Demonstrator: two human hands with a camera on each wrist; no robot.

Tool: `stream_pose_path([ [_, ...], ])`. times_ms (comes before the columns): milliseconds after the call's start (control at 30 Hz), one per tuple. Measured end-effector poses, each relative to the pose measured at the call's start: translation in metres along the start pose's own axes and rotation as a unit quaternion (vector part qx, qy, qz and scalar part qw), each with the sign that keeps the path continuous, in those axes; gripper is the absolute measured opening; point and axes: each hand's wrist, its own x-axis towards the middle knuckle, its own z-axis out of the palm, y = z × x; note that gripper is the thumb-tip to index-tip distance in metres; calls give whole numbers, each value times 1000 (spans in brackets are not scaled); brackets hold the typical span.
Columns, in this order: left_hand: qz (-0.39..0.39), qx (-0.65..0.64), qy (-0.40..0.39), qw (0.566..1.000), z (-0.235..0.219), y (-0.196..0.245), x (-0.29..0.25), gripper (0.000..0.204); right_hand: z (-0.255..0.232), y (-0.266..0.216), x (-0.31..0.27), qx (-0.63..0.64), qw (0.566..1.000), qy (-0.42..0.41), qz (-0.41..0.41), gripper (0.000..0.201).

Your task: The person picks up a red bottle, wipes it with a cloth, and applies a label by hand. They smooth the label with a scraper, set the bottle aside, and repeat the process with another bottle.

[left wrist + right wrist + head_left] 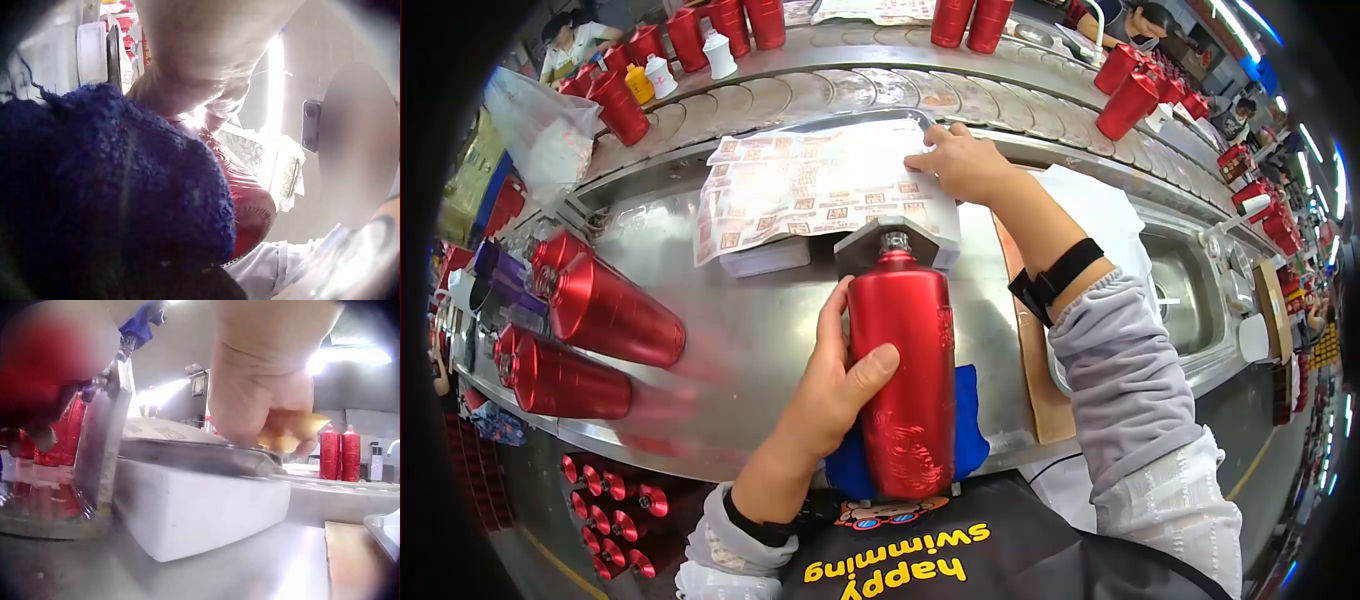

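My left hand (825, 390) grips a glossy red bottle (905, 385) from its left side, thumb across the front. Raised patterning shows near the bottle's base, and its neck leans by a grey angular metal stand (890, 235). Under the bottle lies a blue cloth (970, 425), which fills much of the left wrist view. At the far right corner of a printed paper sheet (800, 185), my right hand (970, 165) reaches with fingertips over the edge of a metal tray (915, 118). In the right wrist view its fingers (306, 447) are partly hidden by the palm.
Several red bottles (615, 310) lie at the left of the steel table; more stand along the conveyor (830, 95) beyond. A white block (206, 506) supports the tray. To the right are a brown board (1040, 370) and a sink (1180, 300). Other people sit across the line.
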Motion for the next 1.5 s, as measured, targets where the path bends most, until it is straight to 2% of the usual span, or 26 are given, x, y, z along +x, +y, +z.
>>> stream_pose_path([
  [67, -16, -12, -30, 999, -3, 0, 1, 99, -2, 6, 3, -43, 999, 11, 5, 29],
  [133, -11, -18, -32, 999, -5, -4, 3, 98, -4, 12, 8, -70, 997, -6, 17, 24],
  [200, -15, -34, -32, 999, -6, -5, 4, 97, -9, 14, 11, -74, 997, 16, 28, 22],
  [333, -49, -81, -35, 995, -9, 1, 7, 95, 3, 26, 33, -12, 988, 115, 106, 28],
  [433, -59, -56, -15, 997, -9, 5, 6, 94, 19, 39, 50, -12, 987, 18, 161, 34],
  [533, -56, -22, 13, 998, -5, 9, 5, 87, 15, 38, 52, 9, 989, 21, 147, 33],
  [567, -54, -14, 21, 998, -3, 9, 4, 83, 12, 34, 49, 11, 988, 40, 146, 32],
  [633, -62, -46, -6, 997, -5, 10, 5, 90, 6, 26, 37, 13, 986, 79, 147, 30],
  [667, -64, -62, -22, 996, -5, 10, 6, 93, 7, 26, 33, 10, 985, 113, 127, 28],
  [733, -49, -71, 2, 996, -2, 6, 4, 94, 9, 27, 25, 1, 980, 179, 85, 24],
  [800, -37, -58, 15, 998, 1, 5, -4, 95, 2, 36, 18, 85, 971, 214, 57, 21],
  [867, -28, -22, 14, 999, 1, 4, -14, 98, -10, 45, -1, 147, 961, 231, 37, 27],
  [967, 75, 84, -18, 993, -1, -3, -38, 107, -25, 66, -51, 304, 935, 173, 63, 31],
  [1000, 128, 163, -46, 977, -9, -8, -45, 115, -25, 75, -68, 305, 935, 139, 117, 32],
  [1033, 115, 195, -66, 972, -10, -8, -56, 121, -25, 87, -86, 305, 932, 105, 167, 34],
  [1100, 129, 415, -112, 894, -17, -10, -75, 124, 20, 134, -120, 120, 971, 167, 123, 32],
  [1133, 134, 506, -102, 846, -11, -11, -80, 126, 45, 159, -134, 80, 978, 130, 144, 29],
  [1167, 152, 528, -79, 832, -9, -17, -81, 126, 67, 178, -145, 39, 981, 92, 165, 27],
  [1233, 191, 567, -39, 800, -7, -31, -79, 126, 93, 189, -166, 44, 962, 73, 258, 20],
  [1267, 200, 574, -41, 793, -5, -27, -79, 125, 92, 188, -169, 30, 964, 82, 252, 18],
  [1367, 245, 723, -58, 643, 8, 11, -84, 124, 75, 181, -180, 15, 968, 103, 229, 16],
  [1467, 278, 663, -16, 695, 7, -3, -73, 124, 47, 159, -173, 68, 974, 123, 176, 17],
  [1500, 257, 633, -19, 730, 4, -9, -73, 123, 47, 151, -173, 127, 966, 157, 163, 20],
])
